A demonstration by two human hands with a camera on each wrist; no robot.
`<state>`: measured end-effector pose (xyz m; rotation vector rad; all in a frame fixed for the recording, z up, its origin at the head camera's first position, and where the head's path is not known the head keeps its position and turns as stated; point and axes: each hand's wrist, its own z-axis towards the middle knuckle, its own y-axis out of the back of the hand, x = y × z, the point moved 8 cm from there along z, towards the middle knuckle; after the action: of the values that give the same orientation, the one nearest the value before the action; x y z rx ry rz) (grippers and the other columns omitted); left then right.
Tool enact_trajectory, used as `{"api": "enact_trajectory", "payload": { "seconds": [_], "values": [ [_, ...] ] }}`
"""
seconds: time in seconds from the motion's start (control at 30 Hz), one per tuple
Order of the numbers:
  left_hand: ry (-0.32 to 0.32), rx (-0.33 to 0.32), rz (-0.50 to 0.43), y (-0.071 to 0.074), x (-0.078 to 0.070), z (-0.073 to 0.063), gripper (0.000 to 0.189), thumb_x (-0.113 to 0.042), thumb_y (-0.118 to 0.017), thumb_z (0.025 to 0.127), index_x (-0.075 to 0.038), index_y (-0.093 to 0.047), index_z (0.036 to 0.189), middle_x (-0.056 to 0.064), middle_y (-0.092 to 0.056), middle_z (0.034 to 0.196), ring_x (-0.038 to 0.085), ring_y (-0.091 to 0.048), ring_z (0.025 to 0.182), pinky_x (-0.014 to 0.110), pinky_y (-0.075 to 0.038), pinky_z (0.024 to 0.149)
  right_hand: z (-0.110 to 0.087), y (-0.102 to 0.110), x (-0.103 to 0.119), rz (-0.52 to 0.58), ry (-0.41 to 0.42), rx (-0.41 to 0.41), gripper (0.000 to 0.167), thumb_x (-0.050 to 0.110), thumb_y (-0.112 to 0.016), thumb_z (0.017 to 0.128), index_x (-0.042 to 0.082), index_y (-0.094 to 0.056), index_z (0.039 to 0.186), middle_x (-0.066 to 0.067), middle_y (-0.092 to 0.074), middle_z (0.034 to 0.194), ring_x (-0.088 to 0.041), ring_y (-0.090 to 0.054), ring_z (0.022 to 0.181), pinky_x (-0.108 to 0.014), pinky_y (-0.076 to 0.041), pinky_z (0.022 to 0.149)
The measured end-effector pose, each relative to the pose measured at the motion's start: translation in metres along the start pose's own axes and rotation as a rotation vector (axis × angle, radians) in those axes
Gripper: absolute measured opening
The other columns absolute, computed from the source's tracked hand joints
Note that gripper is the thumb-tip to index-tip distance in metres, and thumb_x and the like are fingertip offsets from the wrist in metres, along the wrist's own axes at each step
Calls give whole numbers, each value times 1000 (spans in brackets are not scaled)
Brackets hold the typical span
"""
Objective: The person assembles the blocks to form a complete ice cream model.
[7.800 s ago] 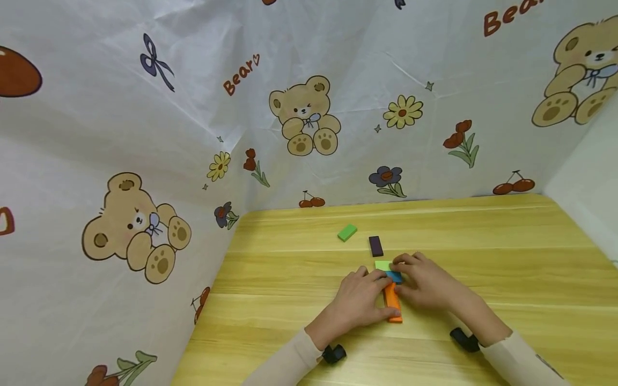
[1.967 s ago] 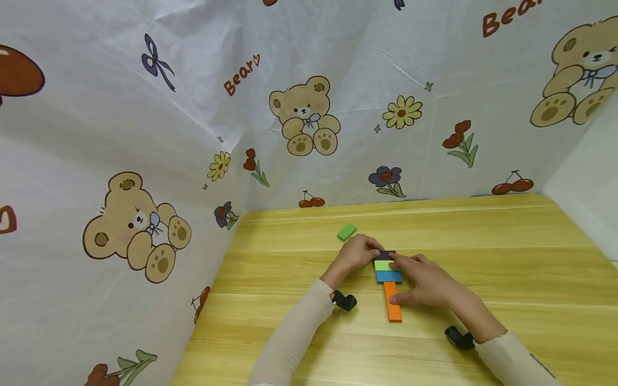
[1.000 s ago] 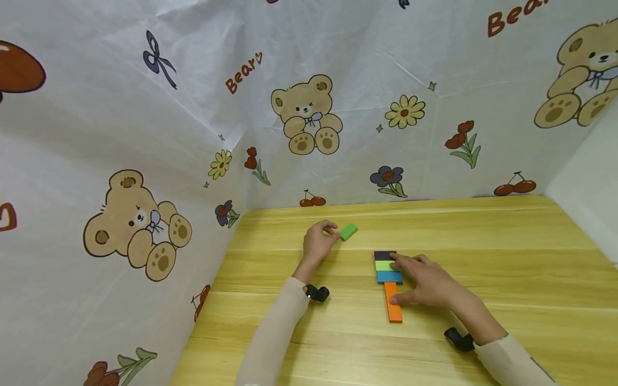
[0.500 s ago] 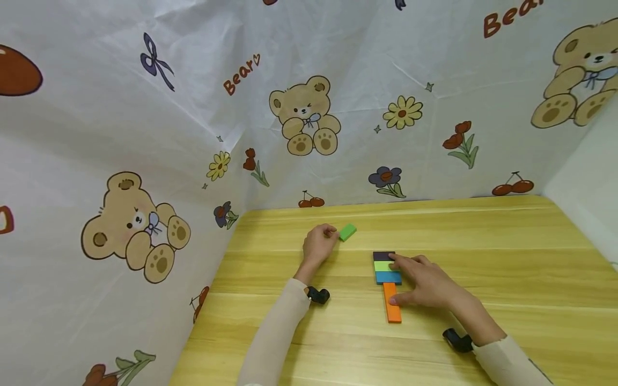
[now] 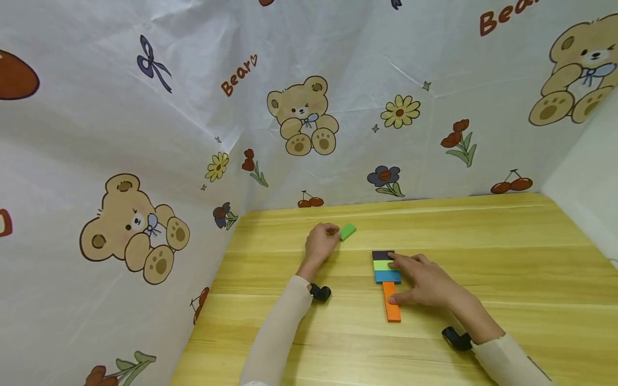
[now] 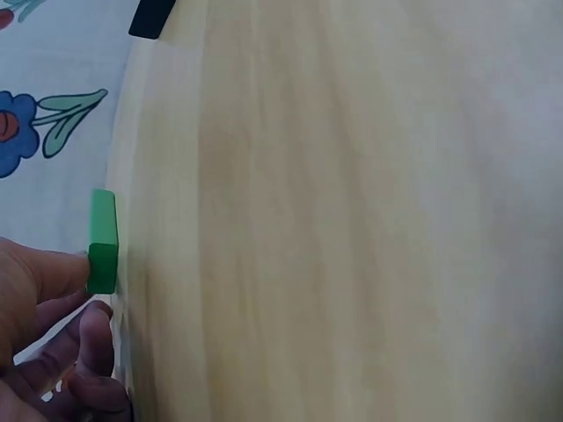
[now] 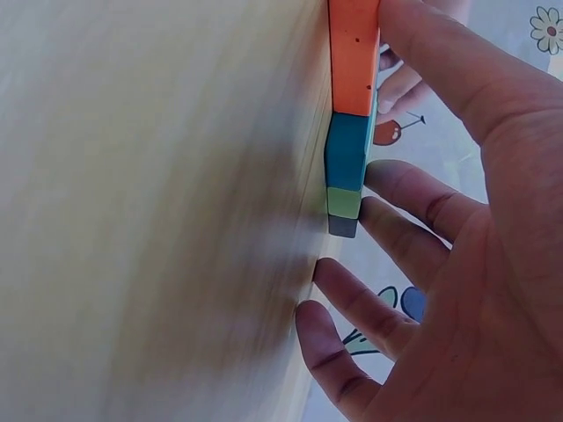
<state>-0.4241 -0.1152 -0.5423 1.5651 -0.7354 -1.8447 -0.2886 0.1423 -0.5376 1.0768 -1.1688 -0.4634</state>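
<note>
In the head view, my left hand (image 5: 322, 242) is at the near left end of a green block (image 5: 348, 231). The left wrist view shows a fingertip against this block (image 6: 103, 237), other fingers curled below it. My right hand (image 5: 427, 280) rests with spread fingers along the right side of a flat row of blocks. Its thumb lies on the long orange block (image 5: 391, 311); its fingertips touch near the dark purple block (image 5: 383, 255) and lime block (image 5: 381, 265). The blue block (image 5: 388, 276) sits between lime and orange. The right wrist view shows two fingertips at the row's edge.
The blocks lie on a yellowish wooden table (image 5: 289, 289). A white sheet with printed bears (image 5: 309, 118) stands along its back and left side, and a plain white panel (image 5: 586, 177) at the right. Black cameras (image 5: 320, 292) are worn on both wrists.
The dark block, earlier lying apart, now adjoins the lime block. My left hand has since left the row, moved back and left to the green block. The right hand holds its place.
</note>
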Motion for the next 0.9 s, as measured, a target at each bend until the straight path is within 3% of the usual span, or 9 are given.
{"api": "enact_trajectory", "payload": {
  "seconds": [0.27,0.63,0.9],
  "values": [
    [-10,66,-16,-3,-4,2,24,-22,-72,105,-20,-82,126,0,-79,113,18,-71,94,26,-49,71,1,0,-1,11,5,-1,106,72,-85,79,17,-48,162,-3,-64,155,-44,-51,140,-74,-42,110],
    [56,113,-47,-3,0,7,20,-22,-73,104,-21,-84,121,2,-81,117,16,-72,93,26,-52,72,1,0,0,11,6,-1,106,72,-86,78,17,-49,161,-3,-64,156,-44,-51,140,-73,-43,109],
    [77,156,-42,-2,-2,10,20,-22,-73,105,-19,-83,122,0,-80,112,20,-71,101,37,-58,89,0,0,2,12,18,-6,110,71,-86,79,15,-44,164,-1,-66,153,-44,-52,139,-73,-43,109]
  ]
}}
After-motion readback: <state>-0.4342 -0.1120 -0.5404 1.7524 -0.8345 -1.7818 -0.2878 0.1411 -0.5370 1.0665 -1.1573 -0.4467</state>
